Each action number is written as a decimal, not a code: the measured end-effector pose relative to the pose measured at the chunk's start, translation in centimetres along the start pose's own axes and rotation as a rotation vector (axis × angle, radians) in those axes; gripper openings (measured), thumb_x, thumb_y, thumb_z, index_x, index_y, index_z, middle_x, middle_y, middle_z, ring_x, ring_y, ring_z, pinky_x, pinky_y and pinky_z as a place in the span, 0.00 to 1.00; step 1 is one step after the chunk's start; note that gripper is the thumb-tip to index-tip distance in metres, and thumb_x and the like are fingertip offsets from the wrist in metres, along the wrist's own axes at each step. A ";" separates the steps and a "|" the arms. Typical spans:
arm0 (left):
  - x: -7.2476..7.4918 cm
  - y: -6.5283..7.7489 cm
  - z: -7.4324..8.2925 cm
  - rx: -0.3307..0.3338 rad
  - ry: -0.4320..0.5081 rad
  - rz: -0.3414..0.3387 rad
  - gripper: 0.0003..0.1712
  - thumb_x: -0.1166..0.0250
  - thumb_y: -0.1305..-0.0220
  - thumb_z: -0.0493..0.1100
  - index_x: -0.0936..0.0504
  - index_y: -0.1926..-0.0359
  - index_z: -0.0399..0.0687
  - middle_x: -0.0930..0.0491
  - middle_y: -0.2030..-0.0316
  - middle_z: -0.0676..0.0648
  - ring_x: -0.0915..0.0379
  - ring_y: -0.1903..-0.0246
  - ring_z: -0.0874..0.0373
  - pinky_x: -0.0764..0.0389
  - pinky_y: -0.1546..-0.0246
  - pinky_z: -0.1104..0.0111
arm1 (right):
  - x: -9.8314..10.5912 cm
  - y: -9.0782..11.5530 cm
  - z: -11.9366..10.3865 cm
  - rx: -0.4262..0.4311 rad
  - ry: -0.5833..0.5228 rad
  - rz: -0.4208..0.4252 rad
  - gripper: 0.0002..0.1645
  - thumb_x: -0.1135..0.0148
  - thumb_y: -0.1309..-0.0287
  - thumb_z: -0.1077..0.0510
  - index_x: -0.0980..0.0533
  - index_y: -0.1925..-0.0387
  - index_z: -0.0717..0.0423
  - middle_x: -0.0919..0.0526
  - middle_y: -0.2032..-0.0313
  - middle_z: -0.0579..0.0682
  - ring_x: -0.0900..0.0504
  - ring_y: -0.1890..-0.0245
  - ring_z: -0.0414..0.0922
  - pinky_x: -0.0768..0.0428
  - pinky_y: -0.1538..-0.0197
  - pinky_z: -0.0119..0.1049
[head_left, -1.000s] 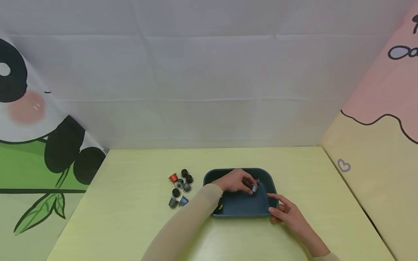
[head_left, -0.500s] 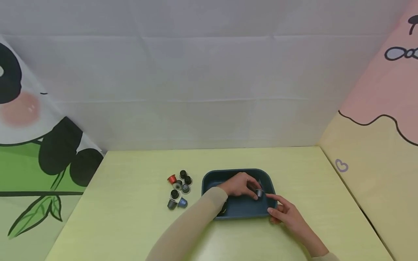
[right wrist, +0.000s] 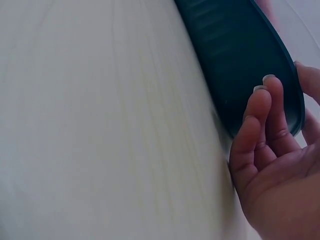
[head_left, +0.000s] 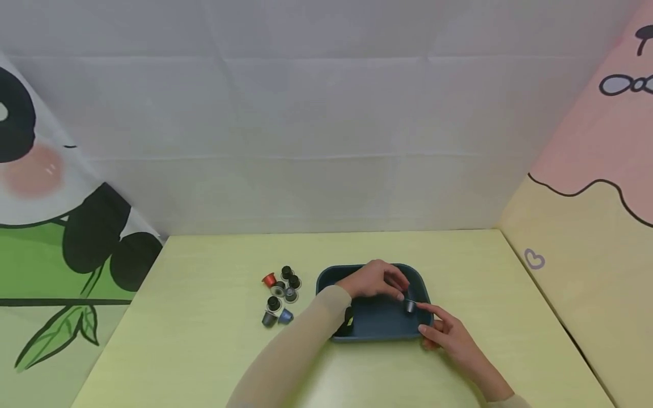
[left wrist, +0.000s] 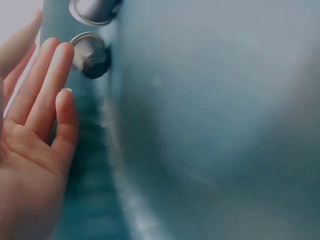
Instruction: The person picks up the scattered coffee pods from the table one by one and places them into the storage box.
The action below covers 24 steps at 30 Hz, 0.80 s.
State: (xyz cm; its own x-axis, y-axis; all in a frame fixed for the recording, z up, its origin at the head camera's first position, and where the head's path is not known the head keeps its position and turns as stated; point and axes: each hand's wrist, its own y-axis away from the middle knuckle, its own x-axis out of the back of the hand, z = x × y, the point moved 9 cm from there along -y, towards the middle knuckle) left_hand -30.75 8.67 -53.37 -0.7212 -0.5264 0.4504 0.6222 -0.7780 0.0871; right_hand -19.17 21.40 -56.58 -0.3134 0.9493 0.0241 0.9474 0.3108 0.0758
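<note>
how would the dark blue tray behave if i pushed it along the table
The tray would probably slide rather than tip, sitting low and flat. It looks stiff: its walls hold their shape at the right hand. A silvery capsule inside, near that hand, might roll or skid, being small and rounded.

Tray (head_left: 377,326) sits on table (head_left: 382,377), beneath left hand (head_left: 374,279), which is over its interior. Right hand (head_left: 449,334) is at the tray's right end, fingers at the rim. Two capsules lie in the tray: near capsule (head_left: 410,306), between left fingertips and right index finger, contact undetermined; second capsule (left wrist: 95,10), just beside it. Capsule cluster (head_left: 274,304) lies on the table, left of the left hand, outside the tray. Back wall (head_left: 326,141) stands behind both hands.
</note>
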 end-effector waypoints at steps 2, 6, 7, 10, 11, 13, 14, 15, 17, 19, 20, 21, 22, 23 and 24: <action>0.3 0.0 0.5 -0.005 0.020 0.007 0.18 0.25 0.42 0.39 0.14 0.50 0.46 0.15 0.58 0.56 0.18 0.59 0.69 0.20 0.56 0.74 | 0.0 0.0 0.0 -0.007 0.005 0.002 0.31 0.39 0.32 0.61 0.37 0.32 0.66 0.22 0.75 0.47 0.22 0.76 0.39 0.19 0.66 0.34; 1.1 0.2 1.7 -0.014 0.055 0.028 0.18 0.26 0.41 0.39 0.15 0.49 0.45 0.14 0.57 0.54 0.18 0.59 0.68 0.20 0.55 0.74 | 0.1 0.0 0.1 -0.030 0.017 0.016 0.32 0.38 0.32 0.60 0.37 0.32 0.65 0.22 0.76 0.47 0.21 0.76 0.40 0.18 0.66 0.34; 1.4 0.2 2.1 -0.021 0.062 0.035 0.18 0.26 0.41 0.39 0.15 0.49 0.45 0.14 0.57 0.54 0.18 0.58 0.67 0.20 0.54 0.73 | 0.1 0.0 0.1 -0.032 0.018 0.016 0.33 0.38 0.32 0.60 0.37 0.31 0.65 0.22 0.76 0.47 0.21 0.76 0.40 0.18 0.66 0.34; 2.1 0.4 3.3 -0.052 0.057 0.065 0.18 0.27 0.40 0.40 0.15 0.48 0.46 0.14 0.57 0.55 0.18 0.58 0.68 0.20 0.55 0.73 | 0.1 0.0 0.2 -0.039 0.016 0.012 0.33 0.38 0.32 0.60 0.38 0.31 0.66 0.22 0.76 0.47 0.21 0.76 0.40 0.19 0.66 0.34; 2.3 0.6 3.7 -0.063 0.054 0.076 0.18 0.28 0.39 0.41 0.15 0.48 0.46 0.14 0.57 0.55 0.18 0.58 0.67 0.20 0.55 0.73 | 0.1 0.0 0.2 -0.041 0.014 0.010 0.33 0.38 0.32 0.60 0.38 0.31 0.66 0.23 0.76 0.47 0.21 0.76 0.40 0.19 0.66 0.34; 2.9 0.8 4.4 -0.087 0.060 0.100 0.17 0.29 0.38 0.41 0.15 0.48 0.46 0.14 0.57 0.54 0.18 0.58 0.67 0.20 0.54 0.72 | 0.1 0.0 0.2 -0.040 0.012 0.009 0.33 0.38 0.32 0.60 0.37 0.31 0.66 0.22 0.77 0.47 0.21 0.76 0.40 0.18 0.66 0.35; 3.2 0.9 4.8 -0.099 0.060 0.112 0.16 0.29 0.37 0.41 0.15 0.48 0.46 0.14 0.57 0.53 0.19 0.58 0.67 0.20 0.54 0.72 | 0.1 0.0 0.2 -0.039 0.012 0.007 0.33 0.38 0.32 0.60 0.38 0.31 0.66 0.22 0.77 0.47 0.21 0.76 0.40 0.18 0.66 0.35; 3.5 1.1 5.1 -0.109 0.069 0.123 0.16 0.29 0.37 0.41 0.15 0.48 0.46 0.14 0.57 0.52 0.19 0.57 0.66 0.21 0.53 0.72 | 0.1 0.0 0.2 -0.036 0.014 0.006 0.33 0.38 0.32 0.60 0.38 0.31 0.66 0.22 0.77 0.47 0.21 0.76 0.40 0.18 0.66 0.35; 4.2 1.5 5.9 -0.132 0.085 0.143 0.16 0.30 0.36 0.40 0.16 0.48 0.44 0.14 0.56 0.50 0.19 0.57 0.65 0.21 0.52 0.71 | 0.1 -0.1 0.2 -0.030 0.016 0.008 0.33 0.38 0.32 0.60 0.38 0.31 0.66 0.23 0.77 0.47 0.22 0.77 0.40 0.19 0.66 0.34; 4.8 1.9 6.7 -0.154 0.100 0.162 0.16 0.30 0.36 0.40 0.16 0.48 0.43 0.14 0.56 0.49 0.19 0.57 0.64 0.21 0.52 0.70 | 0.2 -0.1 0.2 -0.022 0.016 0.008 0.33 0.39 0.32 0.61 0.38 0.31 0.67 0.23 0.77 0.47 0.22 0.77 0.40 0.19 0.67 0.34; 5.2 2.1 7.1 -0.164 0.100 0.172 0.16 0.30 0.36 0.40 0.16 0.48 0.43 0.14 0.56 0.49 0.19 0.57 0.63 0.20 0.52 0.69 | 0.2 -0.2 0.2 -0.020 0.015 0.005 0.33 0.39 0.32 0.61 0.38 0.31 0.67 0.23 0.77 0.47 0.22 0.77 0.40 0.19 0.67 0.34; 5.6 2.4 7.4 -0.175 0.102 0.182 0.16 0.30 0.36 0.40 0.16 0.48 0.43 0.14 0.56 0.49 0.19 0.57 0.62 0.20 0.52 0.69 | 0.2 -0.2 0.1 -0.018 0.014 0.004 0.33 0.39 0.32 0.61 0.38 0.31 0.68 0.23 0.77 0.47 0.22 0.77 0.40 0.19 0.67 0.34; 5.9 2.6 7.8 -0.184 0.102 0.191 0.16 0.30 0.36 0.40 0.16 0.48 0.44 0.14 0.56 0.49 0.19 0.57 0.61 0.20 0.53 0.68 | 0.2 -0.2 0.2 -0.018 0.011 0.004 0.33 0.39 0.32 0.61 0.39 0.31 0.68 0.23 0.77 0.47 0.22 0.77 0.40 0.19 0.67 0.34; 6.3 3.0 8.1 -0.193 0.094 0.201 0.16 0.30 0.36 0.40 0.16 0.48 0.45 0.14 0.56 0.49 0.18 0.57 0.60 0.20 0.53 0.68 | 0.2 -0.2 0.2 -0.019 0.005 0.004 0.33 0.38 0.32 0.61 0.39 0.31 0.68 0.23 0.76 0.47 0.23 0.77 0.40 0.19 0.68 0.34; 6.7 3.4 8.3 -0.196 0.090 0.212 0.16 0.30 0.36 0.41 0.15 0.48 0.46 0.14 0.56 0.50 0.18 0.57 0.59 0.20 0.54 0.68 | 0.2 -0.2 0.2 -0.017 0.004 0.004 0.33 0.38 0.32 0.61 0.39 0.31 0.68 0.23 0.76 0.47 0.23 0.77 0.40 0.19 0.68 0.34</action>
State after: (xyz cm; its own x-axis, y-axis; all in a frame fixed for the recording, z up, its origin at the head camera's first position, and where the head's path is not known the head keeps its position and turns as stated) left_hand -30.92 5.41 -42.67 -0.6114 -0.7054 0.3586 0.6974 -0.6945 -0.1772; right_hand -19.43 21.48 -56.76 -0.3095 0.9505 0.0285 0.9476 0.3058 0.0925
